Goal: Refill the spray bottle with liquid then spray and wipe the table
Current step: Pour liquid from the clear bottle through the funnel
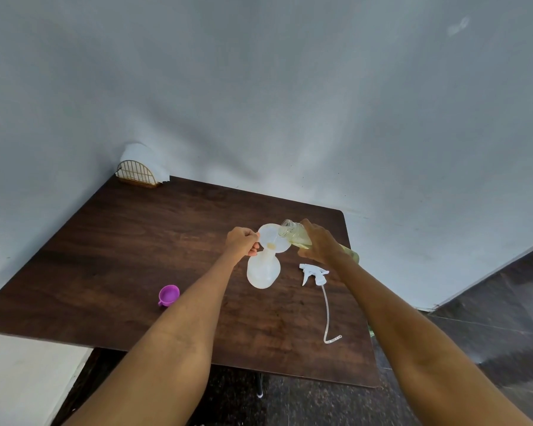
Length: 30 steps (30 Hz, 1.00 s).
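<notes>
1. Dark wooden table [111, 247] set into a corner of pale walls
2. Translucent spray bottle [262, 273] upright near the table's middle, white funnel [273, 238] seated in its neck
3. Left hand [242, 244] pinching the funnel's rim on its left side
4. Right hand [319, 242] gripping a clear refill bottle [296, 235], tilted with open mouth over the funnel, yellowish liquid inside
5. A little yellowish liquid in the funnel's throat
6. White trigger sprayer head [314, 273] lying on the table just right of the spray bottle, dip tube [326, 312] trailing toward the near edge
7. Purple cap [168, 295] on the table to the left, apart from the bottle
8. Wire napkin holder [137, 173] with white napkins at the far left corner
</notes>
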Motion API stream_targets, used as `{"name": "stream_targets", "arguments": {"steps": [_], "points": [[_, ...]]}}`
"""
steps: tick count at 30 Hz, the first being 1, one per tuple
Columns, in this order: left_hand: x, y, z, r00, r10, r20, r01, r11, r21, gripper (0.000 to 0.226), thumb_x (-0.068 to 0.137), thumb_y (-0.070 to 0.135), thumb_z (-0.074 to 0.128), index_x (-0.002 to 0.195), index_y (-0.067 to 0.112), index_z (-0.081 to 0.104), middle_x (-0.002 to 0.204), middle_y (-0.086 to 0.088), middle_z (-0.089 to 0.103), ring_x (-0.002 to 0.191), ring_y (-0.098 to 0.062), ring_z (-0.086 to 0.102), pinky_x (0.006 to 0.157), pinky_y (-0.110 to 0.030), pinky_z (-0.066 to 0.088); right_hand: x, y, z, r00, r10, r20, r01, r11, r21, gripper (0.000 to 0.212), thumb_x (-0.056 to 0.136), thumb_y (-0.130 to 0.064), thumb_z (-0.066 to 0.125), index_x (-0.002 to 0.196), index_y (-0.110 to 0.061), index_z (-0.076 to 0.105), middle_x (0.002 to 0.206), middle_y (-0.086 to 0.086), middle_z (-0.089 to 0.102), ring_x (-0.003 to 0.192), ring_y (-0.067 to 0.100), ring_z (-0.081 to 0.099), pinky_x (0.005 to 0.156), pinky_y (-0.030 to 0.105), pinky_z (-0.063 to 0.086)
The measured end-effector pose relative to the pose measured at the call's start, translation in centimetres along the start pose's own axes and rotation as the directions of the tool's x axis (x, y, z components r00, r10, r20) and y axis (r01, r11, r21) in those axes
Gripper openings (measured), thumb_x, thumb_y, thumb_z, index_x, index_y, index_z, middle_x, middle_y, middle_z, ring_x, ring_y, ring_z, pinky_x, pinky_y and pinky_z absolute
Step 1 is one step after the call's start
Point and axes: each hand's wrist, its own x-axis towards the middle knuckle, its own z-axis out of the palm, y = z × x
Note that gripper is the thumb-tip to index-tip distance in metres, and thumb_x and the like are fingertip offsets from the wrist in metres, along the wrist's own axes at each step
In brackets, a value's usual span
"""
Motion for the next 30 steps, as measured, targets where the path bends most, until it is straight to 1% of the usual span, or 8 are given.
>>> {"name": "stream_targets", "arguments": {"steps": [4,8,11,15,19,23,27,30], "points": [[-0.07,0.03,0.01,1.0,-0.008,-0.002,0.008,1.0,-0.002,0.018,0.091,0.015,0.057,0.088,0.0,0.066,0.065,-0.004,0.058,0.056,-0.011,0.057,0.068,-0.026,0.056,-0.12,0.03,0.04,1.0,-0.003,0.007,0.003,1.0,-0.004,0.067,0.069,-0.025,0.073,0.125,-0.01,0.04,0.107,0.014,0.059,0.093,0.033,0.059,0.084,0.043,0.052],[-0.11,-0.03,0.04,1.0,-0.008,-0.004,0.008,1.0,-0.002,0.019,0.092,0.015,0.057,0.09,-0.002,0.067,0.066,-0.006,0.06,0.055,-0.011,0.057,0.066,-0.026,0.055,-0.2,0.01,0.14,1.0,-0.006,0.004,0.006,1.0,-0.008,0.067,0.068,-0.026,0.073,0.125,-0.011,0.041,0.108,0.014,0.06,0.094,0.032,0.06,0.084,0.044,0.052],[-0.1,0.02,0.11,1.0,-0.005,-0.01,0.006,1.0,0.01,0.02,0.091,0.015,0.057,0.091,-0.002,0.067,0.072,-0.008,0.061,0.056,-0.011,0.057,0.066,-0.025,0.055,-0.21,-0.04,0.07,1.0,-0.002,0.0,0.002,1.0,-0.004,0.066,0.068,-0.025,0.073,0.124,-0.01,0.042,0.107,0.014,0.06,0.092,0.033,0.059,0.082,0.042,0.052],[-0.07,0.06,0.17,1.0,-0.009,-0.014,0.01,1.0,0.01,0.019,0.092,0.015,0.057,0.091,-0.001,0.067,0.067,-0.005,0.06,0.055,-0.01,0.057,0.063,-0.022,0.054,-0.28,0.02,0.16,1.0,-0.009,-0.015,0.009,1.0,0.005,0.067,0.068,-0.025,0.074,0.125,-0.01,0.042,0.108,0.014,0.06,0.092,0.031,0.06,0.081,0.04,0.051],[-0.04,0.11,0.15,1.0,-0.009,-0.02,0.01,1.0,0.013,0.018,0.092,0.016,0.057,0.088,0.001,0.066,0.074,-0.009,0.062,0.055,-0.011,0.057,0.063,-0.023,0.054,-0.32,0.06,0.19,1.0,-0.015,-0.016,0.015,1.0,0.007,0.067,0.069,-0.025,0.074,0.125,-0.01,0.041,0.109,0.014,0.06,0.092,0.03,0.06,0.08,0.038,0.051],[0.05,0.05,0.18,0.999,-0.015,-0.03,0.015,1.0,0.02,0.019,0.091,0.016,0.058,0.093,0.0,0.067,0.074,-0.008,0.062,0.055,-0.01,0.057,0.06,-0.021,0.053,-0.39,0.21,0.18,1.0,-0.013,-0.011,0.014,1.0,0.006,0.066,0.069,-0.025,0.074,0.125,-0.01,0.042,0.11,0.013,0.06,0.092,0.03,0.06,0.082,0.039,0.053],[0.1,0.07,0.24,1.0,-0.013,-0.028,0.014,1.0,0.016,0.019,0.091,0.015,0.057,0.093,-0.002,0.067,0.078,-0.011,0.063,0.056,-0.01,0.057,0.066,-0.025,0.055,-0.4,0.32,0.12,1.0,-0.015,-0.01,0.015,1.0,0.006,0.064,0.069,-0.024,0.074,0.123,-0.01,0.042,0.108,0.013,0.06,0.091,0.029,0.06,0.081,0.039,0.053],[0.07,0.12,0.26,0.999,-0.014,-0.029,0.014,1.0,0.014,0.019,0.091,0.015,0.057,0.093,-0.002,0.067,0.078,-0.011,0.063,0.056,-0.011,0.057,0.065,-0.024,0.055,-0.46,0.4,0.15,1.0,-0.019,-0.013,0.019,1.0,0.009,0.065,0.069,-0.024,0.075,0.124,-0.01,0.041,0.109,0.014,0.06,0.093,0.03,0.061,0.084,0.041,0.054]]}}
